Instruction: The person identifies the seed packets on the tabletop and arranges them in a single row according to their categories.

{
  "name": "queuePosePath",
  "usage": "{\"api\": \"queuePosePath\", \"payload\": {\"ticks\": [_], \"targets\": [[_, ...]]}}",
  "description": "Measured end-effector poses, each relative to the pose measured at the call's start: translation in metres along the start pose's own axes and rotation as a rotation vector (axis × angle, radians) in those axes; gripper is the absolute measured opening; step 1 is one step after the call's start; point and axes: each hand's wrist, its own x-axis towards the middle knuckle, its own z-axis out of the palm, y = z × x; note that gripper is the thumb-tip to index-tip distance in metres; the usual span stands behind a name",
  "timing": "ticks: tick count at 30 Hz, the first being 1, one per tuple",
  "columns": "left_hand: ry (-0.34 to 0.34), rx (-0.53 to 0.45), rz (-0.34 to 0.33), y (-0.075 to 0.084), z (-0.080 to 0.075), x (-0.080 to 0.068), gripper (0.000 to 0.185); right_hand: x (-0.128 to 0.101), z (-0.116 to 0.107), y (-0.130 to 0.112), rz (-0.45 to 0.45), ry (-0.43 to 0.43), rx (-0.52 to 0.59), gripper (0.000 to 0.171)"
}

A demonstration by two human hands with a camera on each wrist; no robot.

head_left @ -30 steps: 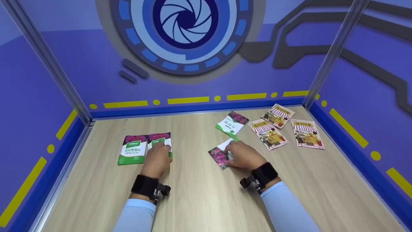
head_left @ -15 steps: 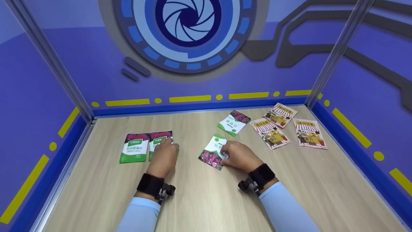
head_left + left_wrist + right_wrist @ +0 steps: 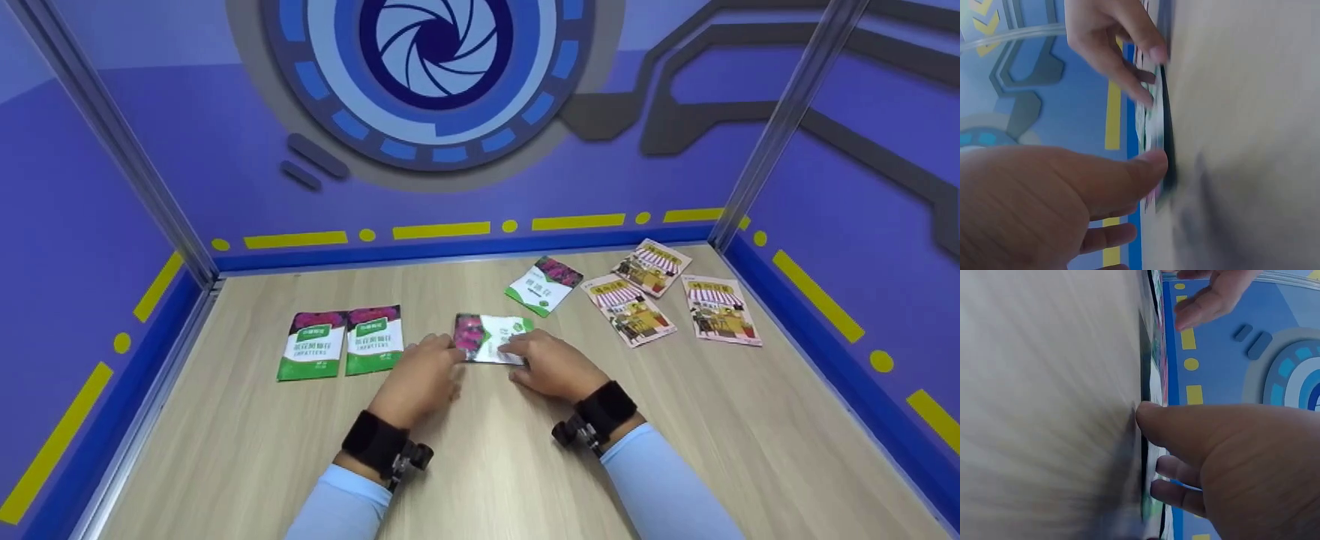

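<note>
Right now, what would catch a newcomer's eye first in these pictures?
Both hands meet at the middle of the wooden table: the left hand and right hand touch a pink-and-green packet lying sideways. Two matching packets lie side by side at the left, and three orange storefront packets sit far right.

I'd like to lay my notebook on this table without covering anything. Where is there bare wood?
The wide strip of wooden table nearest the person, around the forearms, is bare, as is the back left corner behind the two green packets. It is crowded at back right: the orange packets and a green packet.
</note>
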Motion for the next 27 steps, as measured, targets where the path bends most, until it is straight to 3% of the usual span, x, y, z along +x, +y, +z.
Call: {"api": "queuePosePath", "payload": {"ticks": [3, 6, 13, 19, 22, 27], "targets": [[-0.023, 0.009, 0.034, 0.008, 0.002, 0.0, 0.041, 0.002, -0.001, -0.006, -0.026, -0.031, 0.079, 0.049], [-0.037, 0.056, 0.058, 0.012, 0.006, 0.0, 0.041, 0.003, -0.002, -0.011, -0.051, -0.035, 0.126, 0.045], [-0.064, 0.123, 0.059, 0.012, 0.013, 0.0, 0.033, 0.004, -0.003, -0.016, -0.001, 0.053, -0.017, 0.028], [-0.026, 0.129, -0.013, 0.01, 0.015, 0.001, 0.025, 0.0, -0.002, -0.015, -0.012, -0.026, -0.046, 0.027], [0.024, 0.137, -0.056, 0.01, 0.014, 0.002, 0.021, -0.001, -0.003, -0.019, -0.035, -0.055, -0.034, 0.029], [0.04, 0.092, -0.067, 0.012, 0.014, 0.003, 0.019, 0.0, -0.009, -0.027, -0.088, -0.151, 0.114, 0.035]]}}
